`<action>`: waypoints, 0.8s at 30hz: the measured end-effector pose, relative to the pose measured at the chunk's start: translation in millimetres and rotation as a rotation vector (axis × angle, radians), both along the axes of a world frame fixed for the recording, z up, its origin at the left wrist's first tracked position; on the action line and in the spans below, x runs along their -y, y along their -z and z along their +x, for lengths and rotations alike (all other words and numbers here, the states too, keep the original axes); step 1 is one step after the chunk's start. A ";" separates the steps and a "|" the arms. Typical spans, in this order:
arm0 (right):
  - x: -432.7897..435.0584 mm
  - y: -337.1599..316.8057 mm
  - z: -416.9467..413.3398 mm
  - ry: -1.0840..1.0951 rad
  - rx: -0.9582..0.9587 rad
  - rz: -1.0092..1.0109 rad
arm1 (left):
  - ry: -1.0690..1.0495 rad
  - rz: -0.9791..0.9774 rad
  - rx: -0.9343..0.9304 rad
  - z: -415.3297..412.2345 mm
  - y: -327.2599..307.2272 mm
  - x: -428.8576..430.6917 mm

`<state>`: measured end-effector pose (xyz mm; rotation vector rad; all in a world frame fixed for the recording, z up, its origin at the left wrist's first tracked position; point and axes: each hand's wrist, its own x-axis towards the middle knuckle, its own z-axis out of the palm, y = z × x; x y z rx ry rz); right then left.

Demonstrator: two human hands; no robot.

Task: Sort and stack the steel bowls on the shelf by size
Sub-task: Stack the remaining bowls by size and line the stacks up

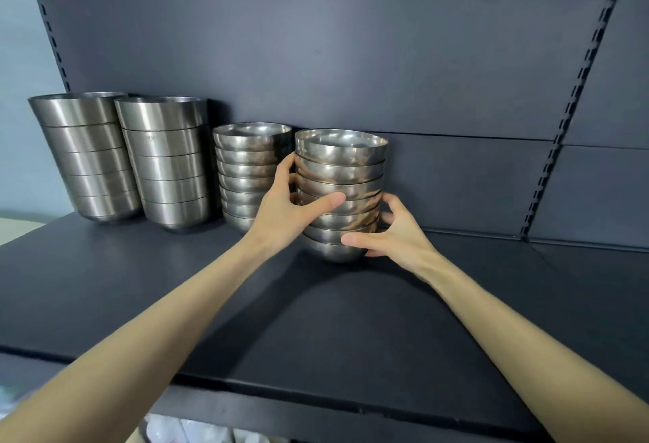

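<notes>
Your left hand [284,212] and right hand [398,237] clasp the right bowl stack [342,165] on the shelf [351,330], fingers [285,163] curled round it. Engraving [149,138] on the second-left stack [168,168] is unreadable.

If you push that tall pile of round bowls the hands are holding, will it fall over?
It would probably wobble: the bowl stack is tall and balances on one rounded bottom bowl. The shiny steel looks slippery, so the bowls may slide apart. That is likely why the left hand and right hand grip it from both sides.
</notes>
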<state>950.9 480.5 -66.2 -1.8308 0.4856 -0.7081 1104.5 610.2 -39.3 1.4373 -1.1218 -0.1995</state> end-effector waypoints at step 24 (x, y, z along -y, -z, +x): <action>25.4 9.9 34.4 0.137 -0.046 0.021 | 0.130 0.013 -0.101 37.8 20.5 43.7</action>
